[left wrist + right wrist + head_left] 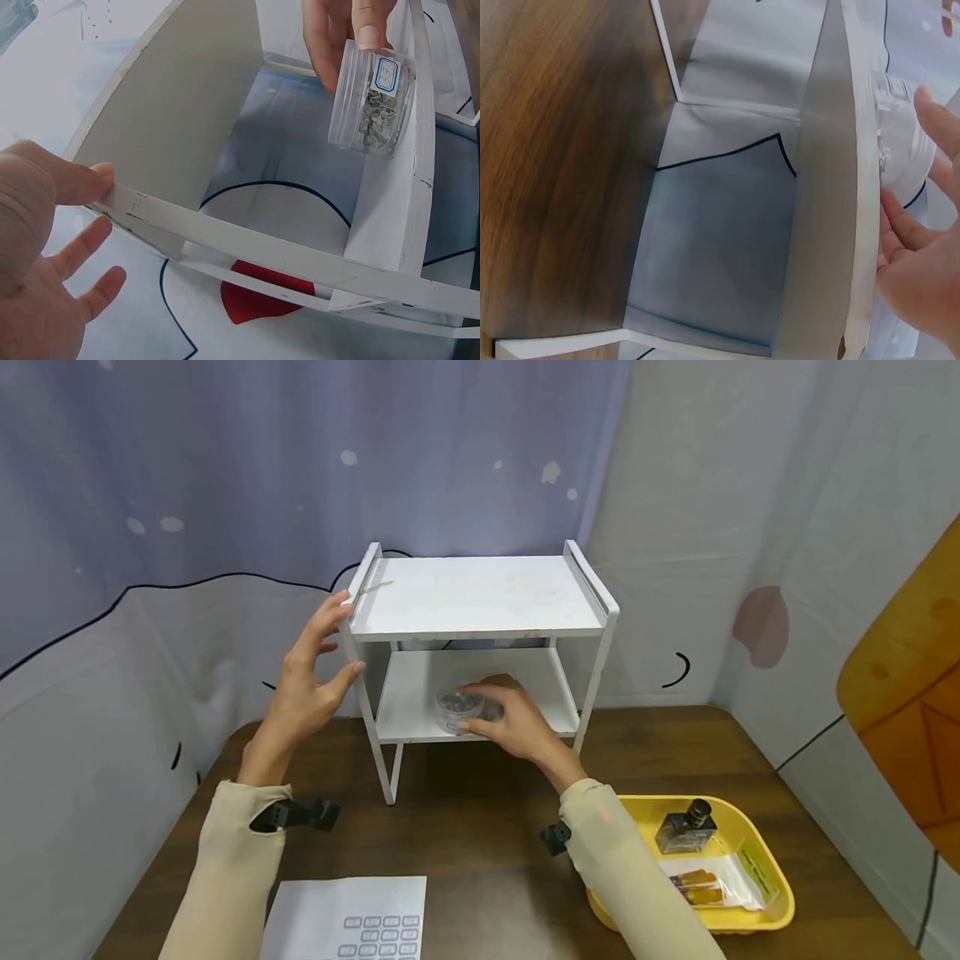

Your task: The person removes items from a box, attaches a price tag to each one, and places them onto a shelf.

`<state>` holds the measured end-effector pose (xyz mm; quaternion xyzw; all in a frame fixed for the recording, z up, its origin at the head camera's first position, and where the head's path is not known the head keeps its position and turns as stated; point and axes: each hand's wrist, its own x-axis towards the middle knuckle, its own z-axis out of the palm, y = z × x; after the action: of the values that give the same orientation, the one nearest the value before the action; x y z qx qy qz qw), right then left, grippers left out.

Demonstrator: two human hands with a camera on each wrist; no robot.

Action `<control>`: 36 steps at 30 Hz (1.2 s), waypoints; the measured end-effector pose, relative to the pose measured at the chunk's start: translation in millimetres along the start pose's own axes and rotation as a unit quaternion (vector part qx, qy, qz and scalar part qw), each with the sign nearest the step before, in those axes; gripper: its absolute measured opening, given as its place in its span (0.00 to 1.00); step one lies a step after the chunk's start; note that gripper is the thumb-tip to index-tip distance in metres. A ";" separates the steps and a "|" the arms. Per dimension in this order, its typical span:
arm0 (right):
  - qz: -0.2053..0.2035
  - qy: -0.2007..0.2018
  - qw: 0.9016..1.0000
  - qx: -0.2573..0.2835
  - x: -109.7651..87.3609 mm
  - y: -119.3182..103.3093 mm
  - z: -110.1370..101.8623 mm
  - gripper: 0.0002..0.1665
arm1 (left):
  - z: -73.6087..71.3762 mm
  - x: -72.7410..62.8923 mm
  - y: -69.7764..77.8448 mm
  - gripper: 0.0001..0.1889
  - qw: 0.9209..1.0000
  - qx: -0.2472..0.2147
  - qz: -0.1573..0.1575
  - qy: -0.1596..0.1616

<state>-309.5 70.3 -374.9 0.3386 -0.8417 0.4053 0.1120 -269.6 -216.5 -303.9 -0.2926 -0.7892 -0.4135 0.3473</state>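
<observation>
A white two-tier shelf rack stands on the wooden table. My right hand reaches in over its lower shelf and grips a round clear plastic jar between thumb and fingers. In the left wrist view the jar bears a blue-edged label and contains many small shiny metallic pieces. The right wrist view has the jar close against the shelf board, partly hidden by the fingers. My left hand is at the rack's upper left corner, thumb and fingers spread apart, fingertips right at the frame.
To the right, a yellow tray holds a dark bottle with a black cap and some plastic-wrapped packets. A paper sheet printed with labels lies at the front left. Patterned curtains hang behind the rack.
</observation>
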 end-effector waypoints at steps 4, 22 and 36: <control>0.017 0.010 1.000 -0.015 0.4 -3.3 2.1 0.27 | 0.2 0.8 0.1 0.36 1.000 -0.001 -0.001 0.000; 0.017 -0.028 0.999 0.033 15.7 4.8 5.7 0.27 | 2.2 -0.5 0.7 0.36 1.000 -0.007 -0.003 -0.001; 0.008 0.024 0.999 -0.033 23.1 1.0 16.5 0.27 | 0.4 -1.5 0.1 0.36 1.000 -0.005 -0.007 -0.002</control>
<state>-326.0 47.1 -375.5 0.3178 -0.8545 0.3861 0.1403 -268.8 -216.3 -305.2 -0.2895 -0.7896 -0.4196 0.3416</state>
